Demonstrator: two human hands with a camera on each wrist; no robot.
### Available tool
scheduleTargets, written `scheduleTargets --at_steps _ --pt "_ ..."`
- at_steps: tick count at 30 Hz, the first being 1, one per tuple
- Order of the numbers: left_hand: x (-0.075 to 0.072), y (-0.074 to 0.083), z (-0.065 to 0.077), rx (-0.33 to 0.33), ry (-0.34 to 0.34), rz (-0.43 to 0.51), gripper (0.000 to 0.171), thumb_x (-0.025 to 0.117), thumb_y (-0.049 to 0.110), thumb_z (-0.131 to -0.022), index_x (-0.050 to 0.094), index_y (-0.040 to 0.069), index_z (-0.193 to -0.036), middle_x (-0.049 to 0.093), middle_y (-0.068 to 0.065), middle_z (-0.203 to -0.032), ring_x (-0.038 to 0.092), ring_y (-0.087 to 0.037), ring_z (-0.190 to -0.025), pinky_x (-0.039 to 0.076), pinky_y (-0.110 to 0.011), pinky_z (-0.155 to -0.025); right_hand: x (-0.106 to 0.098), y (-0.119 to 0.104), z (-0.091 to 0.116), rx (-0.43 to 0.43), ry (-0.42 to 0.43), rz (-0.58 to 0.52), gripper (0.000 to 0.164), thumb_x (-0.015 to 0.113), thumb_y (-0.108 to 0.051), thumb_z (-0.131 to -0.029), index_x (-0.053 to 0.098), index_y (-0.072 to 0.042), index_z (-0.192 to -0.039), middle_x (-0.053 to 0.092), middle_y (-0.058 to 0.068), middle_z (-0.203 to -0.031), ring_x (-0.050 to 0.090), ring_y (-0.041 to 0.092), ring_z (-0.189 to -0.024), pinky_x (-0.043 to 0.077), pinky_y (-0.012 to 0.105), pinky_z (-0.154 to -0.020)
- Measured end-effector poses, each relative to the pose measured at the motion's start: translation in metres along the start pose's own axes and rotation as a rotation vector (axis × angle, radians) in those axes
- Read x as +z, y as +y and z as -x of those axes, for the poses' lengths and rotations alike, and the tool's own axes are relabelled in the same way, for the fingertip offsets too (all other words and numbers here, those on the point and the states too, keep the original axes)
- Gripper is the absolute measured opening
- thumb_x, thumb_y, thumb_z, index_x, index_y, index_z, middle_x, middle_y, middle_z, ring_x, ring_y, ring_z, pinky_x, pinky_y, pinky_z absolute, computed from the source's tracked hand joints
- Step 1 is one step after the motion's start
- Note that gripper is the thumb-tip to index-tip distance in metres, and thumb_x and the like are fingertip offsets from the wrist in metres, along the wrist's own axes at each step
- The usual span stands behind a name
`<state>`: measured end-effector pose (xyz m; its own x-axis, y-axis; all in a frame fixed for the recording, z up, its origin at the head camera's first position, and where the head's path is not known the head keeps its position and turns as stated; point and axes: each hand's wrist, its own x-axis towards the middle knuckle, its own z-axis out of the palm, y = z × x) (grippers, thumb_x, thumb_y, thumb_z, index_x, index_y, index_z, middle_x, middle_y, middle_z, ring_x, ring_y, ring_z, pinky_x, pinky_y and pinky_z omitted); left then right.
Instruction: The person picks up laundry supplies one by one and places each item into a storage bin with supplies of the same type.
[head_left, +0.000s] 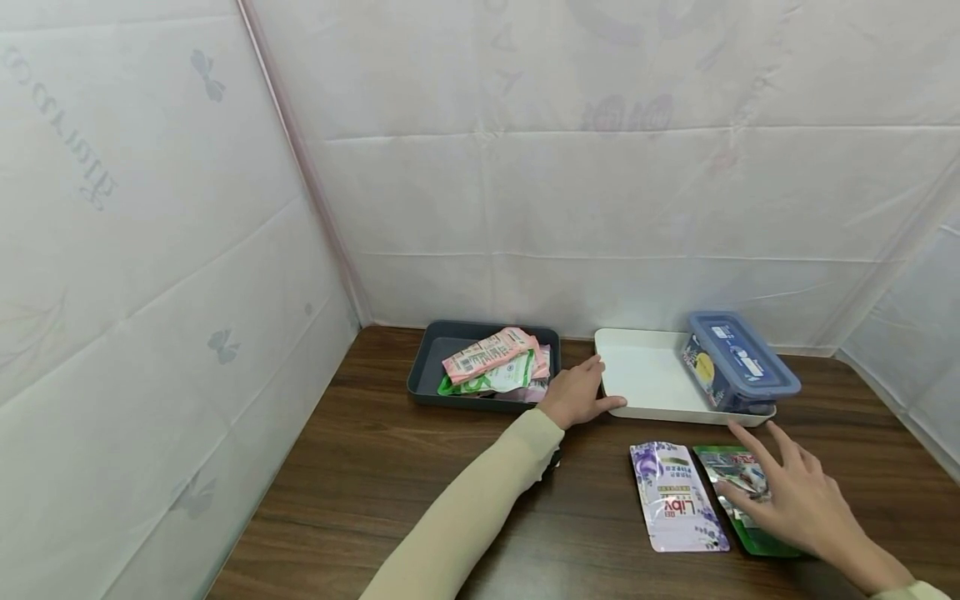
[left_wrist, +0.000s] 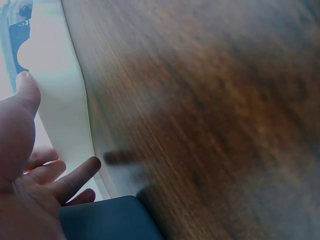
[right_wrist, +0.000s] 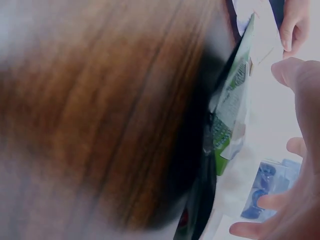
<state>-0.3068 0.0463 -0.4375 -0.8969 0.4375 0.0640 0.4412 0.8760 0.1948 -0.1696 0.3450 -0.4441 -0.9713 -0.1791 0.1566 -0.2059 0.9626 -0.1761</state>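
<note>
My left hand [head_left: 576, 392] is at the left end of a shallow white tray [head_left: 648, 367], fingers extended and thumb spread along the tray's near left corner. A clear box with a blue lid [head_left: 750, 354] sits tilted in the right part of that tray; its contents look dark blue. Over a green pouch [head_left: 738, 475] hovers my right hand [head_left: 806, 500], its fingers spread and holding nothing. The hand hides part of the pouch. Beside it on the left lies a purple and white Liby pouch [head_left: 675, 500], flat on the table.
A dark grey tray [head_left: 442, 346] stands left of the white one, holding a pink packet [head_left: 491, 354], a green and white packet [head_left: 498, 379] and other packets beneath. The wooden table [head_left: 360, 475] meets pale curtain walls [head_left: 600, 208] at the back and sides.
</note>
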Motion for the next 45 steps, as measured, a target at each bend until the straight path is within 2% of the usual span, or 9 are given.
scheduleTargets --at_steps 9,15,25,36,45 --pt "-0.001 0.0 0.002 -0.001 -0.002 0.009 0.077 0.047 0.068 -0.091 0.045 0.014 -0.147 0.035 0.001 -0.156 0.068 -0.017 -0.088 0.054 -0.026 -0.08 0.003 -0.004 0.005 0.028 -0.069 0.0 0.094 0.061 -0.069 -0.083 0.024 -0.023 -0.156 0.024 0.043 -0.143 0.033 0.075 -0.108 0.031 0.084 -0.073" --pt "-0.002 0.0 0.003 -0.005 -0.007 0.009 0.078 0.046 0.068 -0.091 0.044 0.015 -0.148 0.034 0.001 -0.156 0.068 -0.016 -0.088 0.053 -0.025 -0.081 0.006 -0.003 0.008 0.026 -0.091 0.002 0.092 0.06 -0.068 -0.084 0.022 -0.025 -0.156 0.024 0.043 -0.143 0.033 0.076 -0.107 0.032 0.084 -0.07" --pt "-0.003 0.0 0.003 -0.001 -0.002 0.02 0.076 0.047 0.067 -0.091 0.045 0.014 -0.146 0.036 0.001 -0.156 0.067 -0.016 -0.082 0.054 -0.025 -0.077 0.01 -0.003 0.01 0.054 -0.12 0.013 0.097 0.056 -0.075 -0.081 0.018 -0.029 -0.157 0.022 0.043 -0.144 0.032 0.076 -0.108 0.029 0.084 -0.074" --pt "-0.002 0.0 0.002 0.004 -0.002 0.021 0.077 0.047 0.067 -0.091 0.045 0.014 -0.147 0.035 0.001 -0.156 0.068 -0.017 -0.088 0.054 -0.026 -0.079 0.012 -0.001 0.011 0.082 -0.159 0.03 0.098 0.055 -0.076 -0.082 0.019 -0.024 -0.157 0.021 0.045 -0.141 0.031 0.078 -0.107 0.031 0.084 -0.073" --pt "-0.002 0.001 0.002 0.013 0.004 0.017 0.076 0.048 0.066 -0.092 0.044 0.014 -0.147 0.035 0.0 -0.156 0.068 -0.018 -0.095 0.054 -0.026 -0.082 0.008 -0.004 0.01 0.123 -0.205 0.03 0.101 0.051 -0.081 -0.079 0.022 -0.022 -0.155 0.024 0.046 -0.136 0.037 0.074 -0.101 0.033 0.082 -0.071"
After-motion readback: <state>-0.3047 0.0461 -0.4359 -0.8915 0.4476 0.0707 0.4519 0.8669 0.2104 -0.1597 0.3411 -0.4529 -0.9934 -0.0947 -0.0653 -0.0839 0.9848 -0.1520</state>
